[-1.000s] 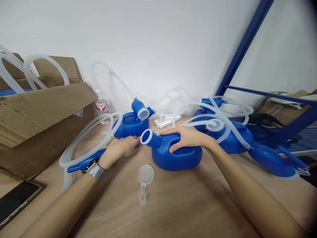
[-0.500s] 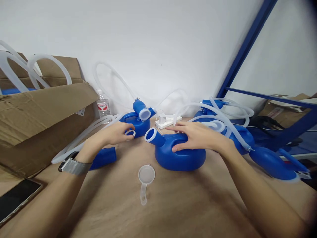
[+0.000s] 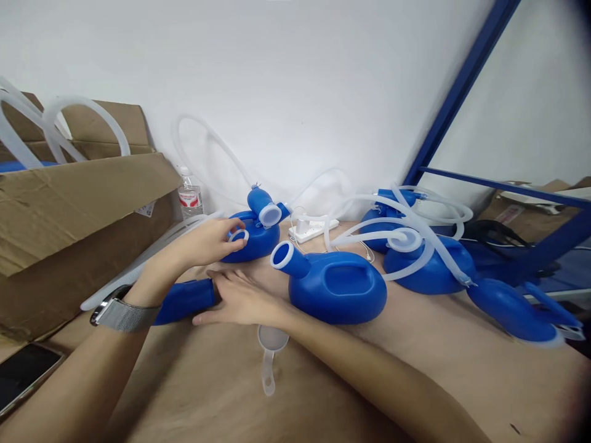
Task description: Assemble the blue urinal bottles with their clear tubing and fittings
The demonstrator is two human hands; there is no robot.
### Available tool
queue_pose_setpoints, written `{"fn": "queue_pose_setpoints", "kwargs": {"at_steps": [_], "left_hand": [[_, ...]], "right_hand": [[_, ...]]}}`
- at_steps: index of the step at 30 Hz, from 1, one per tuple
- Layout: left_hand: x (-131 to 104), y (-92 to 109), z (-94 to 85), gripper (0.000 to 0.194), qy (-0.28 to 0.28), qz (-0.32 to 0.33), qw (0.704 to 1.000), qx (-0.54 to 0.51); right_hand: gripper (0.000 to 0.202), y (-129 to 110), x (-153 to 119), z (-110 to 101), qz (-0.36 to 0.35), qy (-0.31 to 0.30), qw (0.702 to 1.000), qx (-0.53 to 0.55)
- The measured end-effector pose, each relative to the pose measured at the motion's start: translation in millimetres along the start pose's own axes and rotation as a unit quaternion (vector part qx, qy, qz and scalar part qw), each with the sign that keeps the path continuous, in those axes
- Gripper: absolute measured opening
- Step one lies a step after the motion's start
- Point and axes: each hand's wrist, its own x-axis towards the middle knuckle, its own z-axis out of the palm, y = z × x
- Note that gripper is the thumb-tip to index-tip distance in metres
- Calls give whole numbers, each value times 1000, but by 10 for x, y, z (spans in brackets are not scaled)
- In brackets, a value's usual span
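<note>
My left hand (image 3: 215,240) holds a small white ring (image 3: 239,235) between thumb and fingers, in front of a blue jug (image 3: 258,243) with a hose. Fingers spread, my right hand (image 3: 235,298) reaches across to the open end of a blue tubular part (image 3: 191,299); whether it touches the part is unclear. Standing on the brown surface at the centre, a blue jug (image 3: 339,289) has its open white-rimmed mouth pointing up and left. My right forearm and hand partly cover a translucent cap with a strap (image 3: 268,372).
At the left are a cardboard box (image 3: 83,203) with hoses, a water bottle (image 3: 190,195) and a phone (image 3: 28,372). A white power strip (image 3: 316,230) lies near the wall. More blue jugs (image 3: 429,267) with coiled hoses stand on the right.
My right hand has left the central jug and moved left to the blue tubular part. My left hand, still with the ring, has shifted slightly left and up.
</note>
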Motion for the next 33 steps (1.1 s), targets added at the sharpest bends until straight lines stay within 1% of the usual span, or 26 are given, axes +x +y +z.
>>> {"fn": "queue_pose_setpoints", "kwargs": {"at_steps": [3, 5, 7, 9, 11, 12, 14, 15, 18, 19, 20, 21, 22, 24, 26, 28, 30, 33], "left_hand": [[-6, 6, -6, 67, 35, -2, 999, -13], [-19, 20, -17, 66, 42, 0, 999, -31], [-38, 57, -39, 67, 47, 0, 997, -57], [-64, 122, -74, 68, 52, -4, 994, -97], [-94, 201, -118, 68, 63, -13, 984, -164], [-110, 241, -141, 66, 71, -17, 975, -209], [-140, 311, -188, 58, 98, -20, 944, -315], [-155, 341, -212, 51, 118, -23, 920, -373], [-201, 417, -288, 31, 174, -19, 836, -520], [-220, 441, -313, 27, 184, -12, 811, -555], [-241, 468, -336, 25, 190, 1, 794, -578], [-266, 499, -354, 24, 191, 18, 784, -590], [-292, 532, -366, 24, 192, 37, 782, -592], [-349, 608, -366, 27, 183, 75, 798, -570], [-400, 685, -338, 32, 176, 108, 812, -545], [-438, 750, -301, 37, 190, 126, 811, -539], [-463, 796, -272, 39, 220, 132, 806, -533], [-488, 851, -256, 42, 251, 131, 822, -493]], "right_hand": [[63, 89, 167, 45, -45, 8, 998, 33], [60, 60, 162, 3, -57, 14, 998, 24], [61, -38, 69, -112, -62, 26, 998, -2], [64, -186, -84, -284, -58, 42, 997, -24], [63, -344, -259, -480, -52, 60, 996, -34], [60, -412, -344, -574, -59, 86, 994, -34], [61, -501, -490, -744, -70, 149, 986, -16], [65, -518, -549, -818, -77, 180, 981, 7], [82, -479, -663, -1008, -104, 255, 957, 88], [85, -450, -682, -1063, -111, 280, 948, 103], [87, -422, -694, -1114, -114, 307, 939, 107], [88, -398, -701, -1160, -113, 333, 930, 104], [89, -380, -704, -1198, -111, 356, 923, 95], [93, -366, -706, -1248, -111, 387, 913, 74], [97, -371, -704, -1262, -113, 403, 906, 58], [96, -378, -701, -1253, -115, 410, 904, 52], [87, -369, -697, -1241, -120, 409, 903, 54], [67, -324, -699, -1250, -127, 407, 903, 47]]}}
